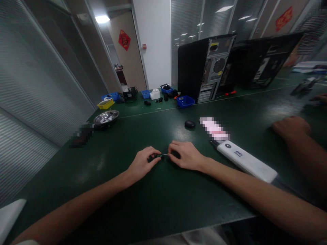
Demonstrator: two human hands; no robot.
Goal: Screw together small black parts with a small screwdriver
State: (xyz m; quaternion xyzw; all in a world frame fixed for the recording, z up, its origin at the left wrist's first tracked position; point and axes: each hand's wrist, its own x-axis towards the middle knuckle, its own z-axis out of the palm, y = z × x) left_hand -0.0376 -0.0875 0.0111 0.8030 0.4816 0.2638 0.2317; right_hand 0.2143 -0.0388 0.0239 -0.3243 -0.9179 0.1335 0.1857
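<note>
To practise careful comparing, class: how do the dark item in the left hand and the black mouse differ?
The dark item is held in the left hand, while the black mouse lies untouched on the table. The dark item is partly covered by that hand; the black mouse is in full view. Both are dark-coloured.

Green tabletop (163,200) | 1 black mouse (190,124) | white device (246,161) | yellow tray (105,104) | blue bin (185,101) | black computer tower (192,71)

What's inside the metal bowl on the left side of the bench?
The metal bowl holds several small white pieces, too small to identify. Whatever lies beneath them is covered.
</note>
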